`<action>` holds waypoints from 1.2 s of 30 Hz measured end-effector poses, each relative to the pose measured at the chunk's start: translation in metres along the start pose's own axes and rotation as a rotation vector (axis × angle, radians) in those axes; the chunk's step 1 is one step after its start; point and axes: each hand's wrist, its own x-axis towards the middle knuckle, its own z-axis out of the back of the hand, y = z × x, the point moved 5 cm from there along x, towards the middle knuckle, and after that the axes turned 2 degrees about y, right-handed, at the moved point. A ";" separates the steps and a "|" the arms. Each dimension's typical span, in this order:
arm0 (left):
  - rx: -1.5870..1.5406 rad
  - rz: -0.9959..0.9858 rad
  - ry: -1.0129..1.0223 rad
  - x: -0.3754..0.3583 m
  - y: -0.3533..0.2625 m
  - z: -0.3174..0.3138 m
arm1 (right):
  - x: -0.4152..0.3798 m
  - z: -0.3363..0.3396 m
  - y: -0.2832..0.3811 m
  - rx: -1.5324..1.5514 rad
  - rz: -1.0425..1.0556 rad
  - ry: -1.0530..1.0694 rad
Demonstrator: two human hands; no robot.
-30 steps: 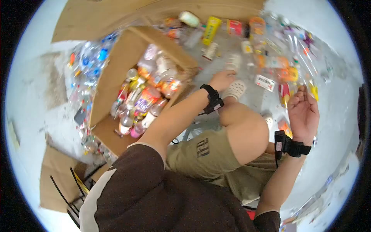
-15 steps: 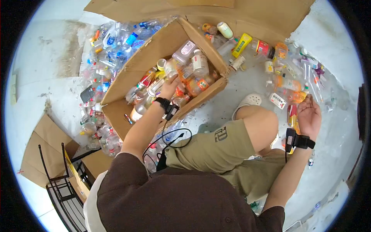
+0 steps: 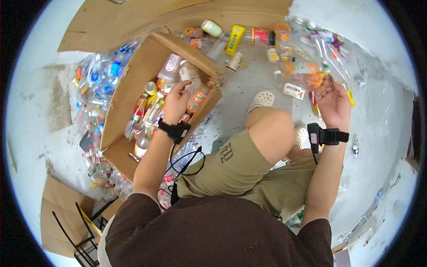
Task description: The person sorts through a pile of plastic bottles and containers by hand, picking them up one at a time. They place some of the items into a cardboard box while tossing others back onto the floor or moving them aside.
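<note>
My left hand point(image 3: 177, 104) is inside the cardboard box point(image 3: 114, 100), above mixed bottles, its fingers bent and apart with nothing visible between them. Just beyond its fingertips lies a white bottle point(image 3: 188, 71) with a label, and a bottle with an orange label point(image 3: 195, 101) is beside them. A clear container with a pale lid point(image 3: 170, 67) and a small open-topped jar point(image 3: 151, 87) lie further left. My right hand point(image 3: 333, 104) is palm up over the floor at the right, fingers loosely curled and apart. Near its fingertips is an orange bottle point(image 3: 316, 80).
Clear plastic bottles point(image 3: 100, 73) are heaped left of the box. More containers lie along the back right, among them a yellow tube point(image 3: 235, 40) and a white labelled packet point(image 3: 294, 91). A black metal rack point(image 3: 75, 231) stands at lower left. A cable point(image 3: 189, 162) hangs from my left wrist.
The view has shifted, so the box appears further left. My left hand has come away from the pale jar it was touching. My right hand keeps much the same pose near the orange bottles.
</note>
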 end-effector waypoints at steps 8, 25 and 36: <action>-0.090 -0.342 0.434 0.064 -0.130 -0.157 | -0.010 -0.014 -0.001 0.079 0.012 -0.050; 0.427 0.459 0.005 0.171 0.249 -0.336 | -0.033 0.010 0.022 0.194 0.083 -0.207; -0.429 0.513 0.035 0.079 -0.004 -0.234 | -0.021 0.010 0.012 -0.044 0.088 -0.160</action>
